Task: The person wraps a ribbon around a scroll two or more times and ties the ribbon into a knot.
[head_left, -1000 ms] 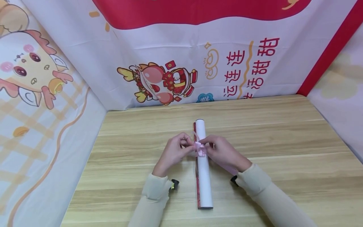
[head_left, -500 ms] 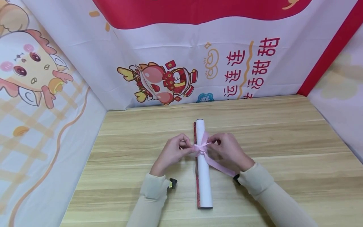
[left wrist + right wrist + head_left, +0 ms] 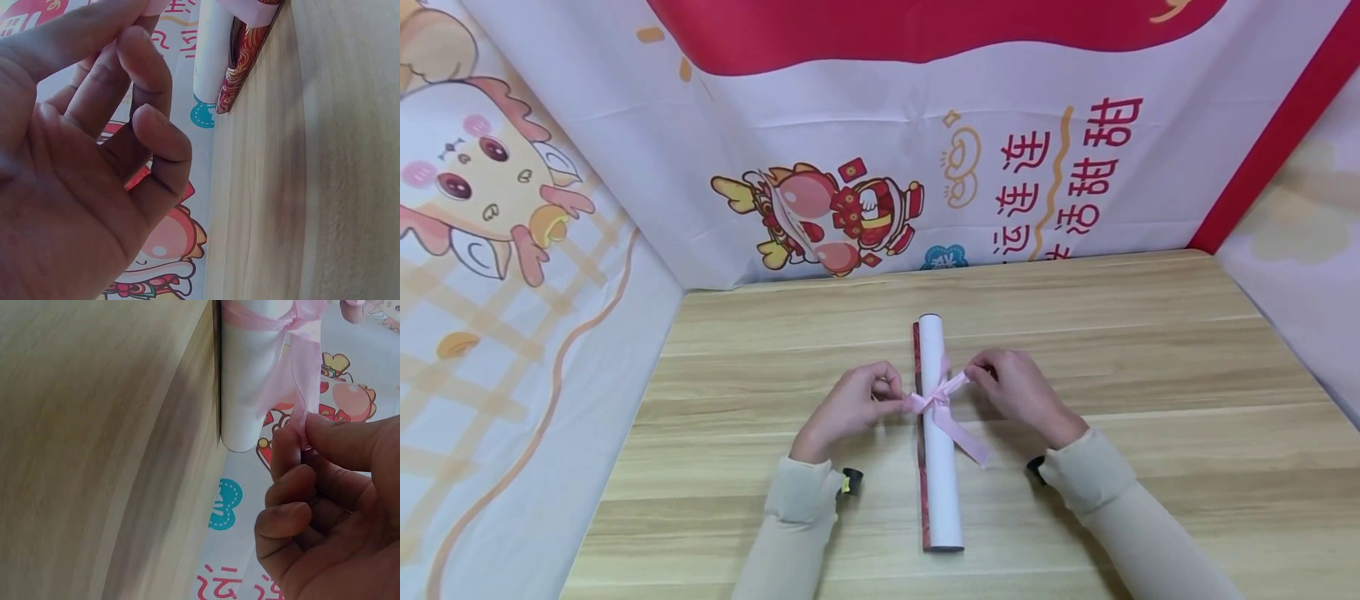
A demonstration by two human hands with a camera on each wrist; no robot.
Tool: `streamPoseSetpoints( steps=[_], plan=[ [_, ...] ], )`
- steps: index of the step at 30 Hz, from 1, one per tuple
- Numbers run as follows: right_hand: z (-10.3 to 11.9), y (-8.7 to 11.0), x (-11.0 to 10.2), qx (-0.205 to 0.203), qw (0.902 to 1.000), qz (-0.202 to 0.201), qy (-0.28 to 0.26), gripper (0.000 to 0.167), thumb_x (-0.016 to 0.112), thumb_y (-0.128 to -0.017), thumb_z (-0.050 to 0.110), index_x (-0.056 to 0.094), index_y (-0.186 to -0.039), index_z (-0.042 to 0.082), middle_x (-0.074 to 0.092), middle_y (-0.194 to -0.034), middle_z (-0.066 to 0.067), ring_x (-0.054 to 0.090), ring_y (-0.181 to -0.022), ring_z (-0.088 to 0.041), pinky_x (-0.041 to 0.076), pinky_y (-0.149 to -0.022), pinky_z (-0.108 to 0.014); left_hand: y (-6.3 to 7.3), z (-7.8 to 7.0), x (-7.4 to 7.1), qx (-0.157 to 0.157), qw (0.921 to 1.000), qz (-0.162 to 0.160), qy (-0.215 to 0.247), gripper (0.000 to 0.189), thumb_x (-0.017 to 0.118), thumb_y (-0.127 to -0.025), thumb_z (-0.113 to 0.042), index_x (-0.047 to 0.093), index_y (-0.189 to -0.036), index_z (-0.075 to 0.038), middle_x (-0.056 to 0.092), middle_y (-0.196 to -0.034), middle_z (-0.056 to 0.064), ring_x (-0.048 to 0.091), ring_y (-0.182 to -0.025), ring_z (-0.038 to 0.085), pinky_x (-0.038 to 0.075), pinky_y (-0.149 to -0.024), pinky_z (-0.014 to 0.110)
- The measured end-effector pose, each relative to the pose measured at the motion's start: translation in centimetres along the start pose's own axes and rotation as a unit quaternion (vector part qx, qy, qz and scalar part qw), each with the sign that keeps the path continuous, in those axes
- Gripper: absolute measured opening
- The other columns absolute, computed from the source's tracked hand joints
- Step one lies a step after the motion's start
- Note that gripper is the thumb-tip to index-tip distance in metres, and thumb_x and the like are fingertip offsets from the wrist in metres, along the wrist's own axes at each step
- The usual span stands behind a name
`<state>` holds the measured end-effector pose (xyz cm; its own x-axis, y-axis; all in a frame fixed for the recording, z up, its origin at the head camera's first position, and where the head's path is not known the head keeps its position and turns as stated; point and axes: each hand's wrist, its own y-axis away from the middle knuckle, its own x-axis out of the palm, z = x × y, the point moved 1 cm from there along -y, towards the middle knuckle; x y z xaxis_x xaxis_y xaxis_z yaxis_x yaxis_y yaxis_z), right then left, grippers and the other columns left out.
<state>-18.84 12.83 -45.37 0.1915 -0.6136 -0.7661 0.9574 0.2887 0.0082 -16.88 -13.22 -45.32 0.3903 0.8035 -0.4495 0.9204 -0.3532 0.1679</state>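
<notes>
A white paper roll with a red patterned strip along its left side lies lengthwise on the wooden table. Round its middle runs a pink ribbon, knotted on top, with a loose tail trailing to the lower right. My left hand pinches ribbon just left of the knot between thumb and forefinger. On the other side, my right hand pinches a ribbon loop drawn out to the upper right. In the right wrist view the thumb and forefinger close on the ribbon, other fingers curled.
The wooden table reaches back to a white cloth backdrop printed with cartoon figures and red characters. Cloth panels also stand at the left and right. A small black device sits at the left cuff.
My right hand has moved right and away from the knot, drawing the ribbon taut. The left hand has shifted slightly left and down. The loose tail has come into view, lying lower right.
</notes>
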Motion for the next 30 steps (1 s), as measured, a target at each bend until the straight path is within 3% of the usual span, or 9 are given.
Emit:
streamPoseSetpoints(
  steps=[6,16,23,30],
  plan=[
    [-0.48,-0.01,-0.14,-0.004,0.9997,0.006,0.022,0.023,0.057,-0.109,0.014,0.073,-0.114,-0.001,0.068,-0.085,-0.009,0.056,-0.071,-0.017,0.048,-0.065,-0.029,0.18,0.02,-0.30,0.002,0.9999,0.010,-0.002,0.019,0.083,-0.092,-0.014,0.065,-0.097,-0.009,0.078,-0.094,0.002,0.063,-0.080,0.014,0.047,-0.073,0.029],
    [-0.86,-0.02,0.05,0.030,0.9988,0.030,-0.026,0.023,0.049,-0.112,0.014,0.068,-0.110,0.000,0.070,-0.084,-0.009,0.056,-0.069,-0.016,0.047,-0.061,-0.026,0.34,0.20,-0.60,0.006,0.9997,0.022,-0.006,0.019,0.083,-0.092,-0.013,0.065,-0.096,-0.008,0.078,-0.093,0.004,0.061,-0.076,0.013,0.045,-0.068,0.026],
    [-0.84,0.14,0.36,0.009,0.9950,0.050,-0.086,0.023,0.064,-0.106,0.024,0.072,-0.118,0.005,0.069,-0.093,-0.010,0.058,-0.077,-0.018,0.051,-0.064,-0.029,0.41,0.05,-0.48,-0.002,0.9996,0.029,-0.001,0.018,0.082,-0.092,-0.012,0.065,-0.096,-0.008,0.081,-0.096,0.005,0.059,-0.074,0.012,0.041,-0.065,0.026],
    [-1.00,0.12,0.39,0.055,0.9933,0.054,-0.086,0.011,0.068,-0.103,0.017,0.075,-0.109,0.011,0.070,-0.094,-0.010,0.059,-0.076,-0.018,0.053,-0.063,-0.029,0.40,0.18,-0.56,-0.002,0.9994,0.034,-0.005,0.019,0.082,-0.093,-0.014,0.064,-0.097,-0.009,0.080,-0.095,0.003,0.060,-0.075,0.013,0.043,-0.066,0.026]
  ],
)
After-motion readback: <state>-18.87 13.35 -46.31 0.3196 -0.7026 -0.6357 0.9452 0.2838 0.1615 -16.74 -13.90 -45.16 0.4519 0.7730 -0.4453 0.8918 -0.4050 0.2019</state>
